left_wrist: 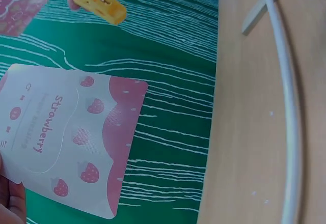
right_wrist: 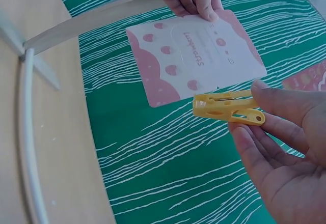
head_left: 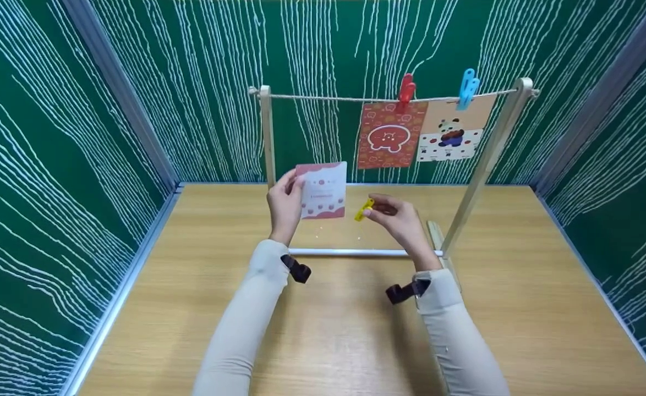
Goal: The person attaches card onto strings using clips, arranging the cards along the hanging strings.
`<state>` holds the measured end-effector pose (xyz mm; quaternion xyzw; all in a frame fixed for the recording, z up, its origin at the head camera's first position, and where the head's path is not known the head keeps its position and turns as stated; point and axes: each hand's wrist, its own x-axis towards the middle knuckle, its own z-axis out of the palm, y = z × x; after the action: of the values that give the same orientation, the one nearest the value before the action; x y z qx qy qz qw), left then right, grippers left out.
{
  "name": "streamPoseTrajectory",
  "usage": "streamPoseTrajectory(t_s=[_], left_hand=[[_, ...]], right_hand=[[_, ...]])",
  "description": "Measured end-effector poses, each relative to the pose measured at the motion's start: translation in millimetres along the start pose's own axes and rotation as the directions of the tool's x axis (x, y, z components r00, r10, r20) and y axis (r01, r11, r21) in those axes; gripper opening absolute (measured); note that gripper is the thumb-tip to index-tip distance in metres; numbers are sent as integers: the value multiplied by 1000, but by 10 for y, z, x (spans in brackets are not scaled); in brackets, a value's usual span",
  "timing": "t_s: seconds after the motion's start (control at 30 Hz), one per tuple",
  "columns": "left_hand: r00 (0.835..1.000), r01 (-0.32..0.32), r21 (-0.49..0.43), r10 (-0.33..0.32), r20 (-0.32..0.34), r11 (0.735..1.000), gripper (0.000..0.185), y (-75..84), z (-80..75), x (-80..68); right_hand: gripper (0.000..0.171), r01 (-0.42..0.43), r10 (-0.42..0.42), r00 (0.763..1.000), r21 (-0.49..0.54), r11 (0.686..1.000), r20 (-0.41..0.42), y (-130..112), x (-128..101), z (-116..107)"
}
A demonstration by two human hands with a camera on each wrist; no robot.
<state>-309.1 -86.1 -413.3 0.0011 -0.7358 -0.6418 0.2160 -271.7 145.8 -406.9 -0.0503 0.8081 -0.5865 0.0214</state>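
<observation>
My left hand [head_left: 286, 206] pinches a pink and white strawberry card [head_left: 324, 192] by its left edge and holds it upright above the table. In the left wrist view the card [left_wrist: 61, 137] shows printed strawberries and the word "Strawberry". A yellow clothespin [head_left: 364, 209] is between the thumb and fingers of my right hand [head_left: 403, 223], just right of the card and apart from it. The right wrist view shows the thumb on one handle of the clothespin [right_wrist: 226, 108] and fingers under the other. A rope [head_left: 323, 98] runs above both hands.
A red clothespin [head_left: 406, 91] holds a red card [head_left: 392, 136] on the rope; a blue clothespin [head_left: 467, 91] holds a bear card [head_left: 450, 135] beside it. Wooden posts [head_left: 268, 137] carry the rope, with a white bar [head_left: 356, 252] low between them. Green walls [head_left: 218, 82] surround the wooden table [head_left: 334, 330].
</observation>
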Motion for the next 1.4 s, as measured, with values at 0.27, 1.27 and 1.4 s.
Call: streamPoseTrajectory(t_s=[0.27, 1.27, 1.4], left_hand=[[999, -38, -11, 38, 14, 999, 33, 231, -16, 91], [990, -135, -46, 136, 23, 990, 35, 908, -7, 329], [989, -148, -37, 149, 18, 988, 35, 969, 0, 339]], right_hand=[[43, 130, -130, 991, -4, 991, -8, -262, 50, -59], [34, 477, -464, 862, 16, 879, -204, -1221, 136, -176], [33, 509, -481, 843, 70, 858, -239, -1302, 160, -184]])
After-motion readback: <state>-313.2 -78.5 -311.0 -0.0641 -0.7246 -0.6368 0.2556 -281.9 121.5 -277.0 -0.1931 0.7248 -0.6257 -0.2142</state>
